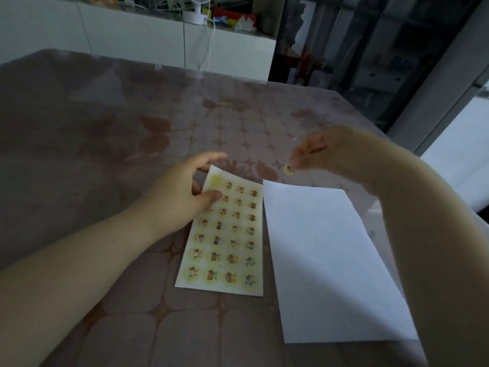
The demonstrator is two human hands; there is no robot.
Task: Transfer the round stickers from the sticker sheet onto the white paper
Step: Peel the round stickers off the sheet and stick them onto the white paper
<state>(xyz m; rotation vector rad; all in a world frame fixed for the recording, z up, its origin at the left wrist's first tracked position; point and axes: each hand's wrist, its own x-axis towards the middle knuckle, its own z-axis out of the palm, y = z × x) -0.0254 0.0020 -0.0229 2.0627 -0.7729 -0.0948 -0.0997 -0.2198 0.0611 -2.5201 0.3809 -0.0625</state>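
Observation:
A sticker sheet with rows of small round picture stickers lies on the table; its top-left spot is bare yellow backing. My left hand holds the sheet's upper left corner, thumb on top and fingers behind the lifted edge. Just right of it lies the white paper, blank. My right hand hovers above the paper's far edge and pinches one round sticker at its fingertips. The sticker hangs in the air, clear of both sheets.
The table wears a pinkish patterned cloth under clear plastic. Behind it stand white cabinets with a small fan and clutter on top. A dark glass door is at the back right.

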